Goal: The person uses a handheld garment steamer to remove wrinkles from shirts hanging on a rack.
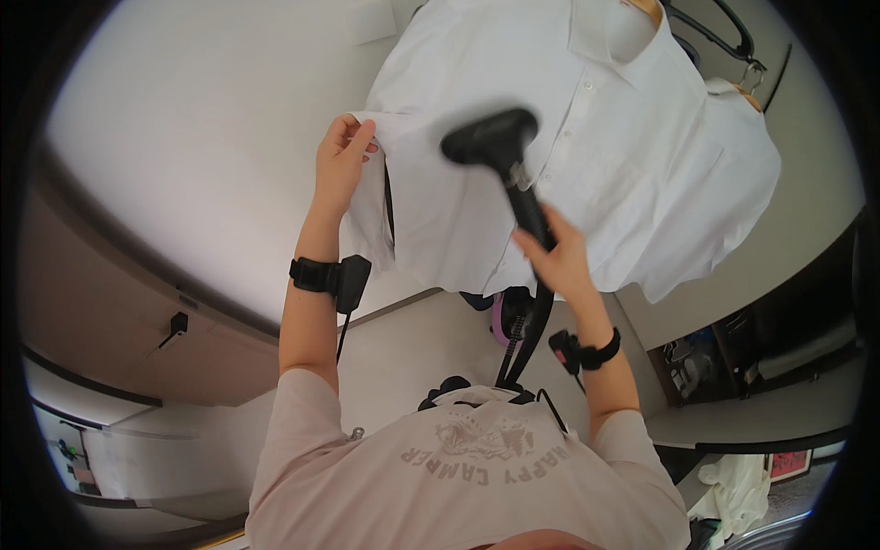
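A white button-up shirt [474, 82] hangs in front of me, its collar at the top and its button placket running down the middle. My left hand [344, 155] pinches the shirt's fabric at the left side, near the sleeve, between thumb and fingers. In my right hand [562, 254] is the ribbed handle of a black garment steamer [495, 137]. Its wide head is blurred and lies over the shirt front, left of the placket; I cannot tell whether it touches the cloth. From the handle a black hose [533, 337] runs down towards my body.
A wooden hanger [645, 8] shows inside the collar, with a black hanger [722, 31] at the upper right. Beneath the shirt is a purple and black object [507, 320]. A dark shelf unit [729, 350] stands right; a door handle [177, 324] is left. Cables trail from both wrist straps.
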The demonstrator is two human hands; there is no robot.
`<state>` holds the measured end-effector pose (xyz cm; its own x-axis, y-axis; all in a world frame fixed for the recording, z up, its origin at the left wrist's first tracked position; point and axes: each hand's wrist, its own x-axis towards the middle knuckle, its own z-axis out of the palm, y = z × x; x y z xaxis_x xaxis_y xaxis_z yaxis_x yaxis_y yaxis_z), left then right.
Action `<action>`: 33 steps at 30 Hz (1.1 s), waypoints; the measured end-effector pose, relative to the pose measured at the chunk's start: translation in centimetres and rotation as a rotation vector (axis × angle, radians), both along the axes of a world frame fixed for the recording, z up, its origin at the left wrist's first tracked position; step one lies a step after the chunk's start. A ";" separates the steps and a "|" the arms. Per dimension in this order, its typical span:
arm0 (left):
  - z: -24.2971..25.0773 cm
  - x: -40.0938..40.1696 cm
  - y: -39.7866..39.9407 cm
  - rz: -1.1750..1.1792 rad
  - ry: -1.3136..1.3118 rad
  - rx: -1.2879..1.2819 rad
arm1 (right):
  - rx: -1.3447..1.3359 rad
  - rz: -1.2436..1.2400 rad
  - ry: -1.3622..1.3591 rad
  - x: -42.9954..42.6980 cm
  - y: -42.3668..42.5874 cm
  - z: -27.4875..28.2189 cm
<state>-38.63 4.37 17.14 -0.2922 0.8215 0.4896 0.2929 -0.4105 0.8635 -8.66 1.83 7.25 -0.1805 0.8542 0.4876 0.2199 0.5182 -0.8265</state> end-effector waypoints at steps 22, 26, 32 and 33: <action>-22.7 4.1 -0.7 0.277 0.463 -0.037 | -0.220 -0.078 0.185 -3.3 2.0 -1.0; -25.9 2.4 -0.5 0.182 0.427 -0.363 | -0.207 -0.097 0.101 -4.0 1.6 -3.8; -29.0 2.5 -2.6 0.064 -0.046 -0.452 | -0.282 -0.101 0.047 -4.5 1.1 -8.4; -29.2 2.6 -3.0 0.060 -0.142 -0.423 | -0.312 -0.089 0.017 -4.7 0.8 -8.6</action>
